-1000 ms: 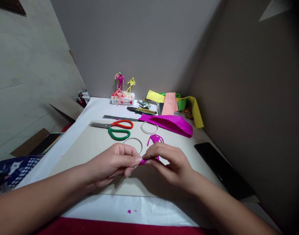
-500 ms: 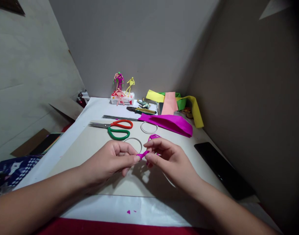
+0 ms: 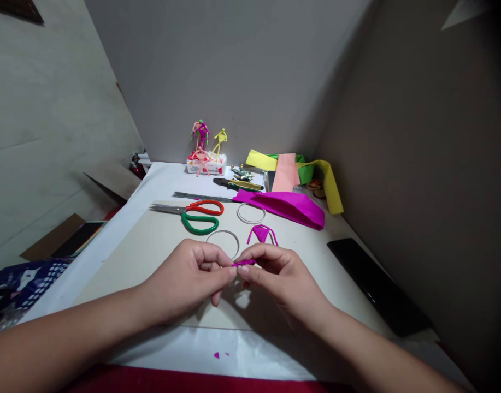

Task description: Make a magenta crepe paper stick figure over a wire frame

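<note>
Between both sets of fingertips is a small twisted piece of magenta crepe paper (image 3: 245, 262). My left hand (image 3: 188, 275) pinches its left end between thumb and forefinger. Closed on its right part is my right hand (image 3: 277, 273), thumb below and forefinger above, covering much of it. Just beyond the right fingers lies a magenta paper figure part (image 3: 261, 233), a triangular body with two thin arms. A thin grey ring (image 3: 236, 240) rests behind the left fingertips, and a white ring (image 3: 251, 213) lies farther back on the beige board (image 3: 127, 273).
Scissors (image 3: 193, 212) with red and green handles lie behind my left hand. Farther back are pliers (image 3: 237, 184), thin wires (image 3: 201, 196), magenta crepe paper (image 3: 287, 204), yellow paper (image 3: 330, 185) and small figures (image 3: 220, 142) on a box. A black phone-like slab (image 3: 377, 284) lies right.
My right fingers have shifted slightly left and closed over the magenta piece. The figure part behind them, partly hidden before, now shows more fully.
</note>
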Motion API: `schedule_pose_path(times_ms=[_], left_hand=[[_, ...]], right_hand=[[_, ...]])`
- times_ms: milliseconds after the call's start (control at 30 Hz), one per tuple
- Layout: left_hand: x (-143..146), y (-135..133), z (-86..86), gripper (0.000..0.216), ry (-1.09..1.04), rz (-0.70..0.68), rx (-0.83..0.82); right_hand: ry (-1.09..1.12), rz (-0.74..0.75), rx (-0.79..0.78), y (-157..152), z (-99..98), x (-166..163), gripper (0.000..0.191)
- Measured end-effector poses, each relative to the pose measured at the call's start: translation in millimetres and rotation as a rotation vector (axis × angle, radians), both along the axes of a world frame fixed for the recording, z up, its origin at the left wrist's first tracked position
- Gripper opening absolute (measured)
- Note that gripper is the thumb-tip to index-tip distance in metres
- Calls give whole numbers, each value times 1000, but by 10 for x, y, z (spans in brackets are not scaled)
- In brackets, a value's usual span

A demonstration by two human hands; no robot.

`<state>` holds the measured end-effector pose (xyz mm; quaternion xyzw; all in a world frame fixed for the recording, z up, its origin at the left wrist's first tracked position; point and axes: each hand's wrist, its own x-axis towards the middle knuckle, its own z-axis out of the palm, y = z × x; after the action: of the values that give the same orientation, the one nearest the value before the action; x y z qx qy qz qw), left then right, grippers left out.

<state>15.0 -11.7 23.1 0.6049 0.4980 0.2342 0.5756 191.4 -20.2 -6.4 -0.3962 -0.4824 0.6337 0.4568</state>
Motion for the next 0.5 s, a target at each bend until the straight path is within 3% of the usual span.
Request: schedule_pose_path(times_ms=[133, 333, 500], left_hand=[[-8, 19, 0, 19, -78, 38, -29], [26, 35, -78, 18, -349, 152, -176], [61, 44, -157, 18, -473, 220, -311]], right_hand=[[-110, -64, 257, -9, -2, 4, 4], [-320, -153, 902, -5, -60, 41, 26], [-485, -186, 1129, 2, -146, 50, 27]])
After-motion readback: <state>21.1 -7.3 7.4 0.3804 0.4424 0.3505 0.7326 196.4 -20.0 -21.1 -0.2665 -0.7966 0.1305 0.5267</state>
